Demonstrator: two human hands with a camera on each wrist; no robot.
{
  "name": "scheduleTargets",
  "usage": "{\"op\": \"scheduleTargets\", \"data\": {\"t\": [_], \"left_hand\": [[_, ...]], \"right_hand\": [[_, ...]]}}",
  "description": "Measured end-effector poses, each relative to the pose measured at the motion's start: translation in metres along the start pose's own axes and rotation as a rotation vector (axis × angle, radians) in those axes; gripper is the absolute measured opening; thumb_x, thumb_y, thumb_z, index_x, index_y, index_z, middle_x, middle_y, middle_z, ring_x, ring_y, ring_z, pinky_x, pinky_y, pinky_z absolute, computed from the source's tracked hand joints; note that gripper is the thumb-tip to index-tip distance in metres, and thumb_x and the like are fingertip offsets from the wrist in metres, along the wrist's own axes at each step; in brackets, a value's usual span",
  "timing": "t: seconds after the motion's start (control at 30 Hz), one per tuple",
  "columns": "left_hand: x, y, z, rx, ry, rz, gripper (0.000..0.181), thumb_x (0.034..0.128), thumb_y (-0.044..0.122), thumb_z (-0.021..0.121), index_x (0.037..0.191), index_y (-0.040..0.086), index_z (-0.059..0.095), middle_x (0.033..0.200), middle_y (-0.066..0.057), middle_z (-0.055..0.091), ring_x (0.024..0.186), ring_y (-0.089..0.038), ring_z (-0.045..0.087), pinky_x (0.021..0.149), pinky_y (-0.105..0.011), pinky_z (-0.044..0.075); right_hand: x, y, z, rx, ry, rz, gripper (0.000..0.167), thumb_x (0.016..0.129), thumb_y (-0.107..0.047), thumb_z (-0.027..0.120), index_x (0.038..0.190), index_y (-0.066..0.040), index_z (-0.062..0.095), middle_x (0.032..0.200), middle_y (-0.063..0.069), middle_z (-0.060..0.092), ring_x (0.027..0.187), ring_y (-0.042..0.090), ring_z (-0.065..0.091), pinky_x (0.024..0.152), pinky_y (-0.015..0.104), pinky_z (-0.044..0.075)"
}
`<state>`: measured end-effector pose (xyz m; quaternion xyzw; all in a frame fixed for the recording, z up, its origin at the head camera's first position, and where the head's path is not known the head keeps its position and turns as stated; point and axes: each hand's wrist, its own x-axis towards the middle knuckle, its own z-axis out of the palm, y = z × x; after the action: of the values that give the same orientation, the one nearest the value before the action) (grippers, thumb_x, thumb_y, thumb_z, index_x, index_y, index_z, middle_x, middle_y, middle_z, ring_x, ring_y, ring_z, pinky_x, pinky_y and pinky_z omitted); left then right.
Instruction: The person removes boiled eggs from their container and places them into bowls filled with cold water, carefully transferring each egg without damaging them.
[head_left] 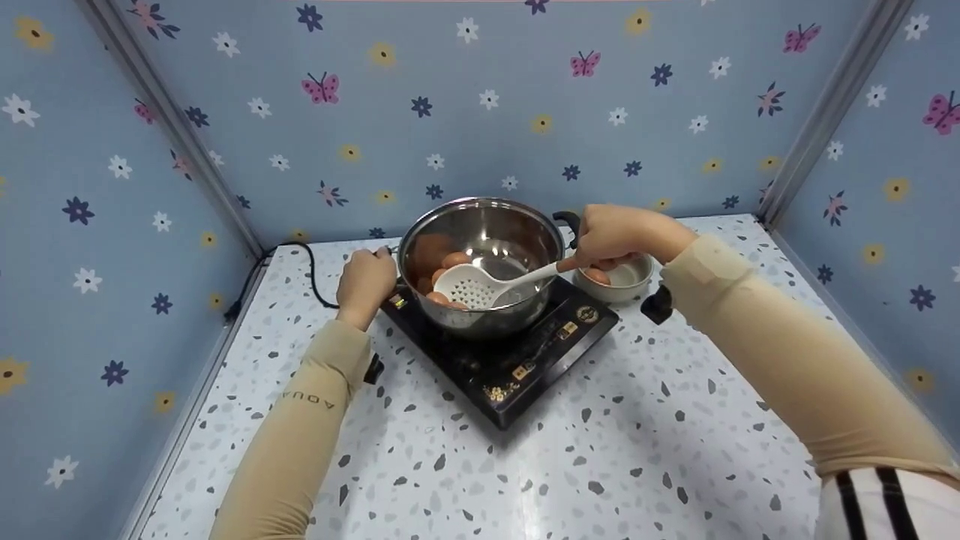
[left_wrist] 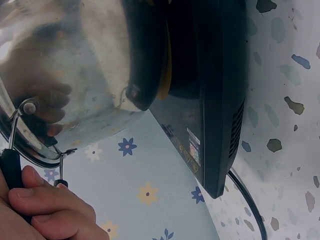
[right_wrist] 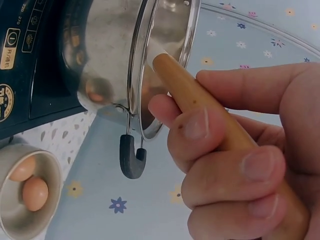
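A steel pot [head_left: 480,324] stands on a black induction cooker [head_left: 517,360], with several brown eggs [head_left: 455,259] inside at its left. My left hand [head_left: 367,281] grips the pot's left handle [left_wrist: 11,170], its fingers curled round the black grip in the left wrist view. My right hand [head_left: 615,232] holds a white slotted skimmer by its wooden handle [right_wrist: 181,82]. The skimmer's perforated head [head_left: 469,287] is down in the pot, among the eggs. Whether an egg lies on it is unclear; none shows in its bowl.
A pale bowl [right_wrist: 56,172] with two brown eggs [right_wrist: 35,194] stands right of the pot, beneath my right hand. The pot's right black handle [right_wrist: 131,160] sticks out near that hand. A black cord [head_left: 311,274] runs left along the speckled table [head_left: 600,450]. Patterned panels surround the table.
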<state>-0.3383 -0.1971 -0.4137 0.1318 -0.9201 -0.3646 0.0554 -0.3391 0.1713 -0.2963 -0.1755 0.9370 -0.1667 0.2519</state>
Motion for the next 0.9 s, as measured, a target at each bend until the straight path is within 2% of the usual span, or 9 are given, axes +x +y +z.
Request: {"op": "scheduleTargets", "data": {"t": [0.1, 0.27, 0.47, 0.67, 0.9], "left_hand": [[0.000, 0.000, 0.000, -0.002, 0.003, 0.003, 0.055, 0.1150, 0.035, 0.032, 0.108, -0.003, 0.070, 0.116, -0.029, 0.073, 0.102, -0.044, 0.070, 0.094, -0.059, 0.053], [0.000, 0.000, -0.001, -0.006, -0.001, 0.008, 0.054, 0.1149, 0.035, 0.031, 0.108, -0.003, 0.070, 0.117, -0.029, 0.072, 0.102, -0.045, 0.070, 0.093, -0.060, 0.053], [0.001, -0.001, 0.000, 0.003, 0.001, 0.014, 0.057, 0.1144, 0.035, 0.031, 0.108, -0.004, 0.072, 0.120, -0.031, 0.073, 0.108, -0.048, 0.071, 0.096, -0.062, 0.053], [0.001, -0.002, 0.000, 0.001, -0.009, 0.000, 0.056, 0.1146, 0.035, 0.031, 0.110, -0.003, 0.072, 0.119, -0.030, 0.073, 0.107, -0.048, 0.071, 0.096, -0.061, 0.053], [0.000, 0.000, 0.000, 0.001, -0.007, -0.001, 0.054, 0.1147, 0.035, 0.031, 0.102, 0.000, 0.070, 0.116, -0.029, 0.074, 0.103, -0.046, 0.071, 0.094, -0.060, 0.053]], "right_hand": [[0.001, 0.001, 0.002, 0.026, -0.007, 0.007, 0.050, 0.102, -0.032, 0.074, 0.056, -0.014, 0.070, 0.047, -0.006, 0.045, 0.042, 0.010, 0.031, 0.043, 0.026, 0.027], [0.000, 0.004, 0.005, 0.017, 0.028, 0.006, 0.052, 0.103, -0.035, 0.073, 0.055, -0.014, 0.069, 0.048, -0.006, 0.048, 0.042, 0.009, 0.033, 0.043, 0.025, 0.028], [0.000, 0.003, 0.010, -0.029, 0.073, -0.009, 0.055, 0.104, -0.040, 0.073, 0.055, -0.014, 0.069, 0.046, -0.007, 0.049, 0.042, 0.009, 0.034, 0.044, 0.025, 0.029], [0.002, -0.008, 0.016, -0.107, 0.119, -0.038, 0.053, 0.102, -0.043, 0.075, 0.057, -0.016, 0.067, 0.047, -0.007, 0.050, 0.043, 0.009, 0.038, 0.046, 0.024, 0.032], [0.006, -0.012, 0.016, -0.026, 0.084, -0.043, 0.046, 0.101, -0.042, 0.077, 0.069, -0.008, 0.075, 0.045, -0.006, 0.052, 0.038, 0.007, 0.039, 0.043, 0.023, 0.030]]}}
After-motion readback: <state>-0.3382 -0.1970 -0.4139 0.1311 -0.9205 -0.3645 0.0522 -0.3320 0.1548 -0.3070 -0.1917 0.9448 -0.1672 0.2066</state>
